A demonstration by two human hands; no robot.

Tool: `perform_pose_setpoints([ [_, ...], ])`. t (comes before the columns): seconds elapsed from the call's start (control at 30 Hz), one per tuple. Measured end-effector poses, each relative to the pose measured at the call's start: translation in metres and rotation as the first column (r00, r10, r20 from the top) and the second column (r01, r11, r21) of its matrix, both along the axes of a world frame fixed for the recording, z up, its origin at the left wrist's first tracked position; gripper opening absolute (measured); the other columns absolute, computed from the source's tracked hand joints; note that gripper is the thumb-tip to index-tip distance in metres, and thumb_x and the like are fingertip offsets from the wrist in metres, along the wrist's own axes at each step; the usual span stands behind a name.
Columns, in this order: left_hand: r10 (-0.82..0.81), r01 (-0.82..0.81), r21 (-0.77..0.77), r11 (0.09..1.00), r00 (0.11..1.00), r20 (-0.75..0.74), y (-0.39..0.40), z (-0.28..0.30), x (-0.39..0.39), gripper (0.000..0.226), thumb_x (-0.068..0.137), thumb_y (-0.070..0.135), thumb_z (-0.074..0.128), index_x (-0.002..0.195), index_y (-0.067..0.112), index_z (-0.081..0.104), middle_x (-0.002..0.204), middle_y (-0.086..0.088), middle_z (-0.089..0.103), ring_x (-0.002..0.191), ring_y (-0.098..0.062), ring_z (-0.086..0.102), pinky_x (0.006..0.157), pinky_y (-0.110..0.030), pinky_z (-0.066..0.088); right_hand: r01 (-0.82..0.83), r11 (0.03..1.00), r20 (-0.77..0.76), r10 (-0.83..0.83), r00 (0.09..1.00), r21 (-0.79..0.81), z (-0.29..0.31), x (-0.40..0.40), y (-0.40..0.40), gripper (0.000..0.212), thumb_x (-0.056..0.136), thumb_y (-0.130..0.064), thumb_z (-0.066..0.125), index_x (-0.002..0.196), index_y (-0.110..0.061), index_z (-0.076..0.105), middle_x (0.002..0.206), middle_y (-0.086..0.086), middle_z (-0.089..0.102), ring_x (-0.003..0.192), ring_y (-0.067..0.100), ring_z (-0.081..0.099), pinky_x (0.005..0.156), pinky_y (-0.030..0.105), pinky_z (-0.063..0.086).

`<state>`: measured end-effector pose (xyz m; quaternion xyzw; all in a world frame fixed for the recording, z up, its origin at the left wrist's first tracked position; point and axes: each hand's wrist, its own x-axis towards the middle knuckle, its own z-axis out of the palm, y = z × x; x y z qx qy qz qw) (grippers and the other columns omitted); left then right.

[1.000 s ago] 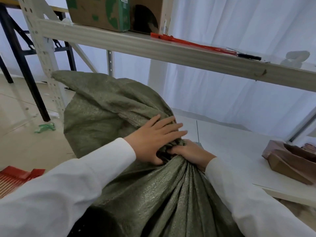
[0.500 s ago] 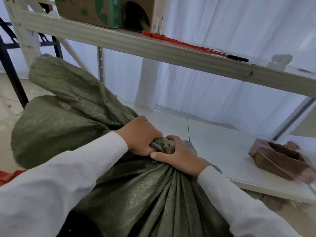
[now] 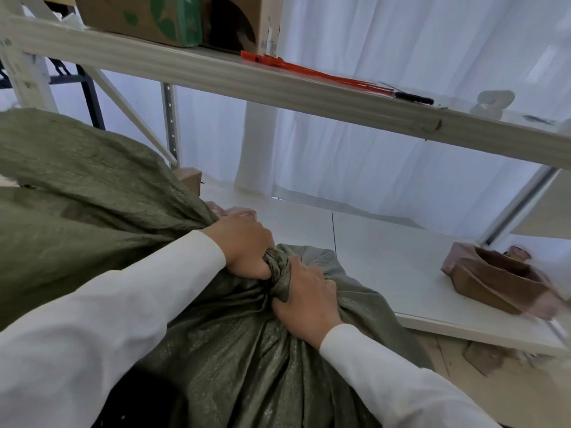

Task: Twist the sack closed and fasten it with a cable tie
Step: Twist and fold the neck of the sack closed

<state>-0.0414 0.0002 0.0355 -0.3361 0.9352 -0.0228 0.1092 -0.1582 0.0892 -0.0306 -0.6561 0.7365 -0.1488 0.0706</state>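
Head view: both hands point(image 3: 272, 273) grip twisted sack point(image 3: 92, 217) neck.

light: soft daylight through white curtain point(image 3: 386, 149) | edges: blurred, bowed | shadows: faint

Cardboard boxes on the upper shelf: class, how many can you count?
2. A green-printed cardboard box stands at the shelf's left end; a plain cardboard box touches its right side. Both are cropped, so others may be hidden.
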Motion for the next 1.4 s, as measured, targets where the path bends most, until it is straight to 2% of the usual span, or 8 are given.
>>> perform_pose_setpoints([
  [0.2, 0.104, -0.091, 0.184, 0.979, 0.993, -0.060, 0.000, -0.009, 0.011, 0.027, 0.077, 0.035, 0.054, 0.061, 0.013, 0.050, 0.070, -0.006, 0.056, 0.060, -0.023, 0.046, 0.053, -0.027, 0.035, -0.058, 0.997, -0.119, 0.052, 0.991, -0.044, -0.011, 0.004, -0.008, 0.050, 0.081, -0.033, 0.054, 0.126, -0.022, 0.036, 0.118, -0.001, 0.057, 0.116, 0.024, 0.042, 0.091, 0.042, 0.032],
  [0.43, 0.143, -0.102, 0.287, 0.953, 0.981, -0.129, 0.002, -0.016, 0.025, 0.019, 0.079, 0.038, 0.057, 0.082, 0.019, 0.054, 0.089, -0.004, 0.062, 0.080, -0.023, 0.056, 0.074, -0.034, 0.047, -0.083, 0.995, -0.118, 0.076, 0.990, -0.062, -0.007, 0.004, -0.013, 0.046, 0.081, -0.031, 0.053, 0.124, -0.023, 0.039, 0.116, -0.002, 0.060, 0.113, 0.024, 0.045, 0.092, 0.041, 0.031],
  [0.63, 0.324, -0.181, 0.523, 0.833, 0.926, -0.196, -0.001, -0.018, 0.020, 0.019, 0.078, 0.031, 0.060, 0.088, 0.015, 0.058, 0.092, -0.006, 0.062, 0.088, -0.026, 0.057, 0.078, -0.034, 0.045, -0.068, 0.997, -0.001, 0.068, 0.998, 0.034, 0.001, -0.003, -0.012, 0.040, 0.075, -0.038, 0.055, 0.109, -0.023, 0.042, 0.109, 0.002, 0.059, 0.109, 0.025, 0.047, 0.092, 0.041, 0.032],
  [0.77, 0.375, -0.230, 0.572, 0.788, 0.915, -0.149, -0.003, -0.018, 0.017, 0.011, 0.075, 0.033, 0.062, 0.080, 0.026, 0.054, 0.095, -0.003, 0.058, 0.089, -0.022, 0.054, 0.074, -0.031, 0.041, -0.138, 0.964, 0.157, 0.104, 0.982, 0.226, 0.015, -0.014, -0.007, 0.069, 0.069, -0.054, 0.055, 0.129, -0.026, 0.035, 0.125, 0.005, 0.052, 0.123, 0.025, 0.040, 0.101, 0.041, 0.027],
  [0.87, 0.361, -0.249, 0.567, 0.785, 0.928, -0.093, -0.004, -0.016, 0.009, 0.014, 0.074, 0.035, 0.062, 0.078, 0.029, 0.050, 0.103, -0.003, 0.055, 0.095, -0.023, 0.052, 0.081, -0.034, 0.041, -0.096, 0.966, 0.326, 0.014, 0.945, 0.239, 0.018, -0.017, -0.001, 0.070, 0.075, -0.061, 0.060, 0.132, -0.029, 0.036, 0.133, 0.004, 0.048, 0.128, 0.023, 0.037, 0.108, 0.043, 0.028],
  [1.03, 0.311, -0.299, 0.470, 0.830, 0.949, 0.054, 0.002, -0.001, -0.001, 0.048, 0.066, 0.043, 0.062, 0.110, 0.022, 0.059, 0.111, -0.003, 0.060, 0.102, -0.026, 0.056, 0.091, -0.037, 0.044, -0.112, 0.993, 0.105, 0.107, 0.989, 0.044, 0.010, -0.004, 0.002, 0.037, 0.071, -0.047, 0.063, 0.093, -0.019, 0.051, 0.101, 0.002, 0.062, 0.101, 0.026, 0.053, 0.090, 0.042, 0.043],
  [1.13, 0.320, -0.332, 0.521, 0.786, 0.940, 0.116, 0.001, 0.004, -0.001, 0.051, 0.067, 0.043, 0.064, 0.110, 0.016, 0.062, 0.113, -0.005, 0.060, 0.102, -0.025, 0.057, 0.098, -0.038, 0.045, -0.169, 0.985, 0.028, 0.167, 0.985, 0.040, 0.011, 0.000, -0.002, 0.036, 0.072, -0.034, 0.065, 0.099, -0.015, 0.049, 0.103, 0.006, 0.061, 0.100, 0.028, 0.052, 0.087, 0.040, 0.043],
  [1.4, 0.443, -0.368, 0.695, 0.618, 0.893, 0.078, -0.001, 0.002, -0.001, 0.026, 0.081, 0.033, 0.059, 0.094, 0.010, 0.060, 0.109, -0.007, 0.056, 0.093, -0.020, 0.056, 0.092, -0.032, 0.047, -0.151, 0.969, -0.098, 0.134, 0.986, -0.196, -0.002, 0.003, -0.011, 0.036, 0.085, -0.006, 0.048, 0.120, -0.009, 0.043, 0.115, 0.009, 0.059, 0.106, 0.028, 0.050, 0.086, 0.033, 0.039],
])
